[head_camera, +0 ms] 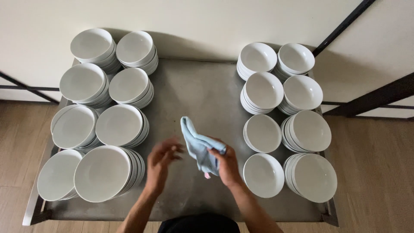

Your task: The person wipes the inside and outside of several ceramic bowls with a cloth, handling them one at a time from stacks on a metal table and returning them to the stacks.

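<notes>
My right hand [226, 165] grips a light blue cloth [197, 141] that hangs bunched over the middle of a grey metal table [202, 92]. My left hand [160, 163] hovers just left of the cloth, fingers spread and blurred, holding nothing. Stacks of white bowls stand on both sides. The nearest left stack [105, 172] lies beside my left hand. The nearest right stack [263, 174] sits just right of my right wrist.
Several stacks of white bowls [86, 82] fill the table's left side and several more [302, 92] its right. A pale wall rises behind the table. Dark metal bars [375, 95] slant at the right. Wooden floor surrounds the table.
</notes>
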